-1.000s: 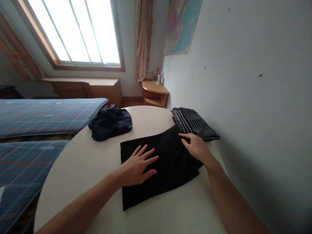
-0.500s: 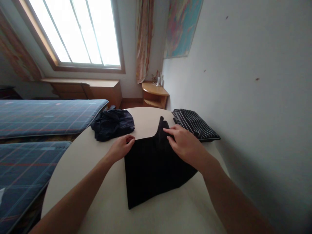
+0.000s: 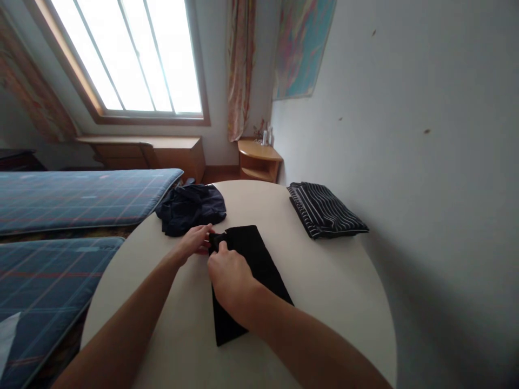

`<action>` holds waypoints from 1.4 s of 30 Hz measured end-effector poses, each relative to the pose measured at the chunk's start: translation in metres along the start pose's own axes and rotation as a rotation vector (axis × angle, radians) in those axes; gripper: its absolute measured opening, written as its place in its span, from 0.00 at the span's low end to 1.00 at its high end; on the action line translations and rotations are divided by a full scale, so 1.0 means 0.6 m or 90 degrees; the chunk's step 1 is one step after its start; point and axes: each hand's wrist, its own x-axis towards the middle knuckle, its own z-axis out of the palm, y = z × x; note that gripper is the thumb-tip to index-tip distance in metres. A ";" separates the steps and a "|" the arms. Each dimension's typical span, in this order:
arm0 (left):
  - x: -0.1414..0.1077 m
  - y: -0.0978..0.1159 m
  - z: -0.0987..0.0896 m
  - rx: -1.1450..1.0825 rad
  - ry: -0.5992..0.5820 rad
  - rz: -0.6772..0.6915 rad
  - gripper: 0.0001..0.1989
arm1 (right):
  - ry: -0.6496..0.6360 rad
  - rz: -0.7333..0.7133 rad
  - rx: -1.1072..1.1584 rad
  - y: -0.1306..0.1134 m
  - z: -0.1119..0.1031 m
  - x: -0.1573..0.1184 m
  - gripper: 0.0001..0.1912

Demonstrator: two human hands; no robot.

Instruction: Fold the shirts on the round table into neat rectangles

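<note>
A black folded garment (image 3: 259,259) lies flat on the round table, doubled over into a narrow shape; its exact kind does not show. My right hand (image 3: 231,273) reaches across to its upper left corner, with the fingers closed on a bunched edge of the cloth. Right beside it, my left hand (image 3: 194,241) pinches the same corner from the left; part of its grip is hidden. Just behind my left hand rests a crumpled dark navy garment (image 3: 192,208). To the right sits a folded black cloth item with white stripes (image 3: 326,210), apart from both hands.
The round cream table (image 3: 336,292) stands close to the white wall (image 3: 425,189) on its right. Mattresses with a blue plaid pattern (image 3: 81,197) lie to the left. Farther back are a wooden desk (image 3: 178,154) and a corner shelf (image 3: 259,151), below the window.
My right hand has carried the garment's right side over to the left, folding it narrower. My left hand has stayed near the upper left corner, shifting slightly left.
</note>
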 end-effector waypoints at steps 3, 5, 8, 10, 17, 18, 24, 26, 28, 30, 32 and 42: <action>0.003 -0.003 0.001 -0.017 -0.029 -0.009 0.32 | -0.001 -0.021 0.012 -0.007 0.034 0.003 0.13; 0.004 -0.007 0.003 -0.015 -0.037 0.002 0.31 | 0.023 -0.045 0.029 -0.003 0.049 0.002 0.13; 0.007 -0.015 0.008 -0.004 -0.048 0.024 0.28 | 0.064 -0.094 0.054 0.020 0.058 -0.002 0.12; 0.011 -0.020 0.010 0.005 -0.056 0.039 0.27 | 0.094 -0.145 0.069 0.043 0.063 -0.008 0.12; 0.016 -0.024 0.017 0.071 -0.019 0.103 0.25 | 0.122 -0.265 0.149 0.096 0.105 -0.041 0.33; 0.013 -0.024 0.019 0.096 -0.008 0.133 0.25 | 0.110 -0.272 0.171 0.098 0.108 -0.042 0.33; -0.004 -0.024 0.031 0.355 0.036 0.307 0.19 | 0.136 -0.282 0.338 0.140 0.094 -0.032 0.17; -0.007 -0.020 0.029 0.366 0.020 0.320 0.19 | 0.201 -0.220 0.338 0.170 0.086 -0.031 0.14; -0.008 -0.016 0.024 0.337 -0.009 0.320 0.18 | 0.236 -0.168 0.309 0.199 0.080 -0.036 0.12; -0.007 -0.014 0.018 0.295 -0.035 0.305 0.18 | 0.233 -0.154 0.290 0.219 0.073 -0.043 0.12; -0.003 -0.015 0.016 0.278 -0.047 0.288 0.18 | 0.201 -0.183 0.286 0.225 0.067 -0.053 0.15; 0.003 -0.025 0.030 0.338 0.027 0.295 0.20 | 0.064 -0.360 0.154 0.159 0.049 -0.109 0.29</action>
